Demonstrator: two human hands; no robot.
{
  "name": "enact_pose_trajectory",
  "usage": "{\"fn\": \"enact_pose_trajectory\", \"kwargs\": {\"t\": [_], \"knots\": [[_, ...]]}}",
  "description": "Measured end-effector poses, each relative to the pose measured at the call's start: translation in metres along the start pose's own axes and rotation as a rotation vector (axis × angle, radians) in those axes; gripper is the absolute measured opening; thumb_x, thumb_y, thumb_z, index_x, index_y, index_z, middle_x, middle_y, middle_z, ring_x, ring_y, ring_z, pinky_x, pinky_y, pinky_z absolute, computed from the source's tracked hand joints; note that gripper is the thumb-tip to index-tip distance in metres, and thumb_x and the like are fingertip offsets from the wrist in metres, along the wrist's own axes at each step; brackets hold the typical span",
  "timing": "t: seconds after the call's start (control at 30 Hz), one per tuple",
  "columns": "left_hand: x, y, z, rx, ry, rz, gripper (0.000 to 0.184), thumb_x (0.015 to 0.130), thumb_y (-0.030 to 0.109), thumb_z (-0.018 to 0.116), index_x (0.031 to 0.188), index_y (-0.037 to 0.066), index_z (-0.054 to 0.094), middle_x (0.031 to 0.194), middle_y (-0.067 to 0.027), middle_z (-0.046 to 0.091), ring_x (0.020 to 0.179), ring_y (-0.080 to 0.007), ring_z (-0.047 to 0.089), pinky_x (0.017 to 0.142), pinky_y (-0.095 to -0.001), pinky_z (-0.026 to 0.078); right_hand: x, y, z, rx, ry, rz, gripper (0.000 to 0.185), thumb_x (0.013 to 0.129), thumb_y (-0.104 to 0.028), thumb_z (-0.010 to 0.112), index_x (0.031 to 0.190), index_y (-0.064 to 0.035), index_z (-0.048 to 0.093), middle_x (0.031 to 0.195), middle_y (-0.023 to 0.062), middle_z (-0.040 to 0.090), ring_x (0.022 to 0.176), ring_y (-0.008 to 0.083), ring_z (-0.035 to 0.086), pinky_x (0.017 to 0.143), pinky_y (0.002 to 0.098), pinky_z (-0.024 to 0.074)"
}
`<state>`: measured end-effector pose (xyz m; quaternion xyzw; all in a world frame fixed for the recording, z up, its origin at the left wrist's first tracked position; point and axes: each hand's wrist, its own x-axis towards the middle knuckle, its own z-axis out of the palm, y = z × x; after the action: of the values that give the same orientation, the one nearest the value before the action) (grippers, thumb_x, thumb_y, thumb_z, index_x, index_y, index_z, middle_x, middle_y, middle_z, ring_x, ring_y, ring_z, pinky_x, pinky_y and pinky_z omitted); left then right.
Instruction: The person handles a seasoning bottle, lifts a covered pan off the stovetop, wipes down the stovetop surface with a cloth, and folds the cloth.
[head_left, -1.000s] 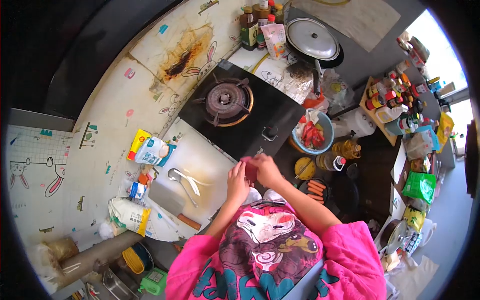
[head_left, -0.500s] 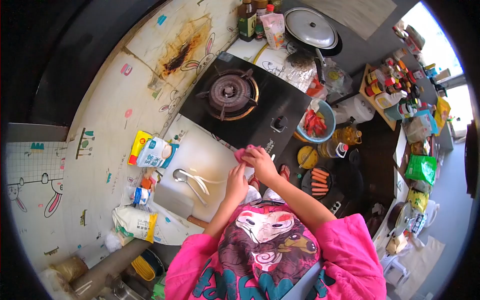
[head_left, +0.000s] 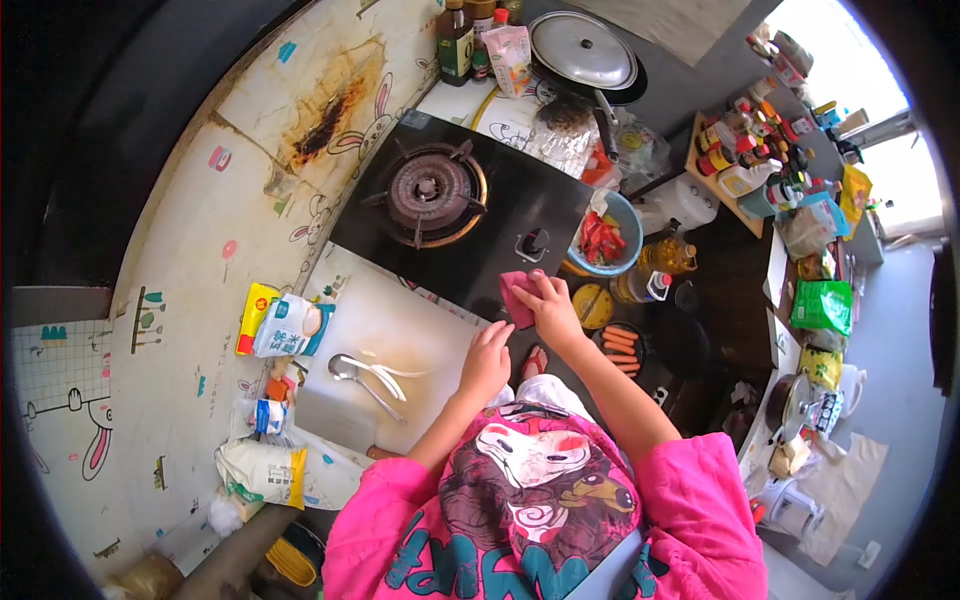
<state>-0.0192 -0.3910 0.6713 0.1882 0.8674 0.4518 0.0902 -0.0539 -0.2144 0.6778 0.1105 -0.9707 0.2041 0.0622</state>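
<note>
A pink cloth (head_left: 516, 296) is pinched in my right hand (head_left: 556, 310), at the front edge of the black gas stove (head_left: 500, 225). My left hand (head_left: 486, 360) is just below the cloth, beside the right edge of the white cutting board (head_left: 435, 325). Its fingers are stretched out, and nothing shows in them. On the board lie a metal spoon (head_left: 343, 367) and some pale strips (head_left: 385, 380). A cleaver (head_left: 335, 418) rests at the board's near left corner.
Right of the stove stand a blue basin (head_left: 628, 225) with red pieces in it, oil bottles (head_left: 672, 257) and a plate of sausages (head_left: 622, 347). Bagged goods (head_left: 293, 325) line the wall on the left. A lidded pan (head_left: 583, 50) sits behind the stove.
My hands have moved apart: the right has carried the pink cloth towards the stove's front right edge, while the left has come off it. The whole view has shifted a little.
</note>
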Motion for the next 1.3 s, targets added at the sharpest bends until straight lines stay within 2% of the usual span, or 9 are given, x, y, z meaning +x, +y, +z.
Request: {"fn": "enact_pose_trajectory", "kwargs": {"t": [0.07,0.27,0.47,0.67,0.83,0.93,1.07,1.2,1.3], "knots": [[-0.001,-0.003,0.004,0.006,-0.024,-0.012,0.037,0.081,0.003,0.049,0.117,0.002,0.055,0.122,-0.0152,0.052,0.112,-0.0334,0.048,0.098,-0.0394,0.038,-0.002,0.004,0.004,0.022,-0.003,0.010,0.050,0.070,0.003,0.054,0.116,-0.0147,0.060,0.126,0.0149,0.045,0.105,0.0375,0.045,0.091,0.0393,0.0432],[-0.007,-0.008,0.008,0.018,-0.051,-0.014,0.036,0.082,0.006,0.050,0.117,0.002,0.055,0.122,-0.0159,0.052,0.113,-0.0337,0.048,0.098,-0.0396,0.038,-0.009,0.004,0.018,0.085,0.185,0.408,0.049,0.079,0.005,0.049,0.125,-0.0113,0.052,0.124,0.0222,0.043,0.102,0.0404,0.048,0.087,0.0428,0.0445],[-0.013,-0.013,0.010,0.012,-0.018,-0.007,0.035,0.081,0.005,0.050,0.116,0.001,0.055,0.122,-0.0168,0.052,0.112,-0.0338,0.048,0.098,-0.0393,0.038,-0.049,-0.024,0.002,0.104,-0.039,0.183,0.049,0.070,0.004,0.053,0.118,-0.0094,0.058,0.112,0.0189,0.047,0.089,0.0367,0.050,0.079,0.0403,0.0457],[-0.018,-0.012,0.003,-0.009,0.013,-0.068,0.039,0.080,0.002,0.050,0.119,0.000,0.052,0.121,-0.0181,0.052,0.112,-0.0341,0.049,0.098,-0.0396,0.038,-0.038,-0.042,-0.018,0.506,-0.177,0.172,0.040,0.068,0.004,0.055,0.105,-0.0092,0.065,0.095,0.0180,0.054,0.086,0.0342,0.056,0.079,0.0397,0.0474],[-0.011,-0.015,-0.002,-0.089,0.099,-0.106,0.046,0.081,0.001,0.049,0.127,0.001,0.044,0.123,-0.0201,0.051,0.115,-0.0356,0.048,0.098,-0.0395,0.038,0.002,-0.028,-0.019,0.298,0.121,0.179,0.049,0.068,0.009,0.056,0.114,-0.0082,0.060,0.112,0.0188,0.051,0.096,0.0374,0.051,0.085,0.0410,0.0443],[-0.012,-0.019,0.003,-0.151,0.092,-0.155,0.048,0.083,0.003,0.050,0.130,0.001,0.041,0.124,-0.0215,0.050,0.115,-0.0356,0.048,0.097,-0.0395,0.039,-0.003,-0.030,0.001,0.094,0.019,0.208,0.049,0.069,0.004,0.055,0.117,-0.0088,0.058,0.117,0.0170,0.048,0.098,0.0378,0.048,0.087,0.0396,0.0432],[-0.026,-0.033,0.013,-0.252,0.158,-0.348,0.047,0.087,0.009,0.051,0.131,0.000,0.039,0.125,-0.0205,0.050,0.111,-0.0316,0.053,0.093,-0.0378,0.043,-0.026,-0.055,0.010,0.018,-0.135,0.068,0.051,0.066,-0.001,0.059,0.116,-0.0115,0.058,0.111,0.0133,0.050,0.095,0.0343,0.047,0.086,0.0369,0.0431],[-0.045,-0.061,0.023,-0.289,0.213,-0.419,0.046,0.092,0.014,0.051,0.131,-0.003,0.036,0.124,-0.0184,0.050,0.108,-0.0251,0.055,0.090,-0.0347,0.045,-0.043,-0.062,0.031,0.418,-0.190,0.055,0.036,0.070,-0.001,0.062,0.105,-0.0098,0.064,0.105,0.0122,0.058,0.095,0.0321,0.054,0.083,0.0370,0.0450],[-0.052,-0.068,0.025,-0.471,0.326,-0.445,0.052,0.089,0.017,0.058,0.131,-0.005,0.035,0.118,-0.0158,0.052,0.105,-0.0207,0.054,0.087,-0.0319,0.046,-0.047,-0.079,0.028,0.970,-0.216,0.358,0.043,0.079,0.003,0.055,0.120,-0.0065,0.052,0.105,0.0132,0.059,0.096,0.0247,0.059,0.083,0.0331,0.0464]]}}
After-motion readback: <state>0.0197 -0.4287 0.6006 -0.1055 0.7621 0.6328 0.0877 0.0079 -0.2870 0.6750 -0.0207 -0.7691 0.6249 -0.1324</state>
